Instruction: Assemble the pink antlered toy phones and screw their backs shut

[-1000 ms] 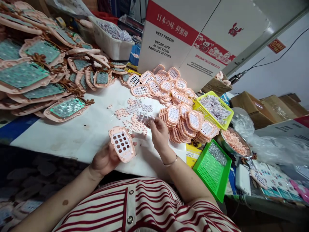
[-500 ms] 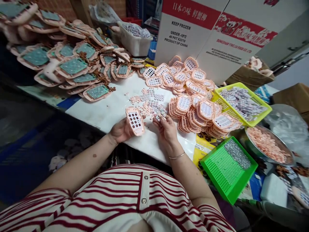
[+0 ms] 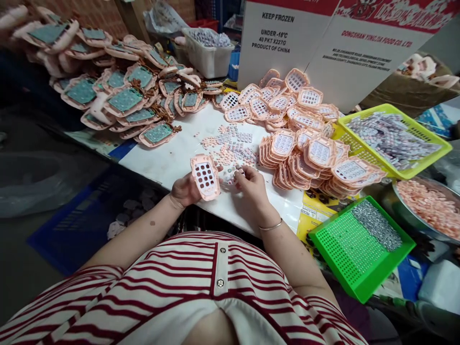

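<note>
My left hand [image 3: 184, 190] grips a pink plastic shell [image 3: 205, 177] with rows of dark openings, tilted toward me over the table's front edge. To its right, my right hand [image 3: 251, 188] has its fingers pinched on small light button pieces [image 3: 237, 172]; their exact number is hidden by the fingers. Just beyond both hands, loose pink and whitish small pieces [image 3: 228, 143] lie spread on the white table [image 3: 161, 165]. Stacked pink shells [image 3: 287, 158] stand right of the small pieces.
Pink shells with green boards [image 3: 125, 99] are heaped at back left. A white tub [image 3: 210, 52] and a large carton [image 3: 287, 43] stand behind. On the right are a yellow basket [image 3: 427, 160], a green basket [image 3: 345, 256] and a metal bowl [image 3: 402, 201] of pink pieces.
The view has shifted, so the table things appear further left or lower in places. My right hand has turned more palm-down over the small pieces. My left hand still holds the shell.
</note>
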`<action>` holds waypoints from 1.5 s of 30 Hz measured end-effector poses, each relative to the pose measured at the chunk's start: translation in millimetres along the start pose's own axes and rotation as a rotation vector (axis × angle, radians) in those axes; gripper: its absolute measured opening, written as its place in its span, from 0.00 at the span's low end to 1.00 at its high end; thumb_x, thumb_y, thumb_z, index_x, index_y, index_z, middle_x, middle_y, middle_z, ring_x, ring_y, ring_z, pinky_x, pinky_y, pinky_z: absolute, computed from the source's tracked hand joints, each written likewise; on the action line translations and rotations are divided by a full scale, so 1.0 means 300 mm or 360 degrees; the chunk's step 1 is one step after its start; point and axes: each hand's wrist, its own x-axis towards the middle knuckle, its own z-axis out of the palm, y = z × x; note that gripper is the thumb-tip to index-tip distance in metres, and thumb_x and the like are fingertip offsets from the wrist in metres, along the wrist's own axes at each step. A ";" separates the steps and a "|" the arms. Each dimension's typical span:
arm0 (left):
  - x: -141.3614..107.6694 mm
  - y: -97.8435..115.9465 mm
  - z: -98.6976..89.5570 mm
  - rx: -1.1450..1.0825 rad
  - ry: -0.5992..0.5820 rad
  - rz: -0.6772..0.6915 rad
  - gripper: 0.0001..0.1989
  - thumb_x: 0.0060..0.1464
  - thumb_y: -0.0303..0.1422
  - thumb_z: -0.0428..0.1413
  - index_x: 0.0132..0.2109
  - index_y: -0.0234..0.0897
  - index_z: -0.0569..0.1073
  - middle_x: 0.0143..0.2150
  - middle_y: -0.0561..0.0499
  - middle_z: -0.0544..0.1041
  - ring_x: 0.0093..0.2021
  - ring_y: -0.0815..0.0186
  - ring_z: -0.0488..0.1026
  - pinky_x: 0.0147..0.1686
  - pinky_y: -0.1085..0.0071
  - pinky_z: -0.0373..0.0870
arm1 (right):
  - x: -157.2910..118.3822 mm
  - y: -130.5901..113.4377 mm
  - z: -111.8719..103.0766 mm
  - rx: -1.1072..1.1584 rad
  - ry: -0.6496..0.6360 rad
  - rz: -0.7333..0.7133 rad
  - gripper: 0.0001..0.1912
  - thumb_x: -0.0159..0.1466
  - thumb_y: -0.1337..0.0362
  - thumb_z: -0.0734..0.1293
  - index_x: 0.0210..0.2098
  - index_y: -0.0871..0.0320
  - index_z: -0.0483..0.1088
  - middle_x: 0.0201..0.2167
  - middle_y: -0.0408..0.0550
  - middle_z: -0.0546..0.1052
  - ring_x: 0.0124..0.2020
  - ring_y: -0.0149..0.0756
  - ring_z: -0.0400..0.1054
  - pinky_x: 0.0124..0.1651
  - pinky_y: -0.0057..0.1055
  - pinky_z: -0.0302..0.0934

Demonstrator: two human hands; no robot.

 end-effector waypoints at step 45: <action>0.004 -0.039 0.038 -0.0177 0.0180 -0.0143 0.44 0.35 0.51 0.71 0.58 0.36 0.72 0.62 0.39 0.73 0.71 0.44 0.57 0.66 0.50 0.60 | -0.124 -0.017 0.052 -0.2152 -0.0756 -0.1513 0.27 0.72 0.56 0.59 0.64 0.67 0.62 0.66 0.63 0.68 0.67 0.49 0.62 0.69 0.50 0.52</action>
